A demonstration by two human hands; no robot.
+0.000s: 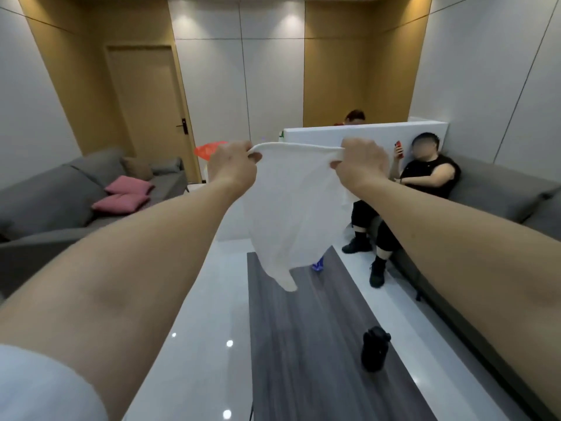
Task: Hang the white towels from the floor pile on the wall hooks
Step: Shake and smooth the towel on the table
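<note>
Both arms were stretched out ahead, and the left hand (232,165) and the right hand (362,161) each had fingers curled tight around a top corner of the white towel (291,205), pulling its upper edge taut between them at about chest height. The towel hung down loose in mid-air above the far end of the dark wood-grain counter (303,344), its lowest corner tapering to a point over the surface, with a black object (375,347) standing nearer on that counter. A grey sofa (60,192) with two pink cushions (126,196) sat off to the left, and a seated person in black (419,189) was on the right, beside a white partition (364,132).
</note>
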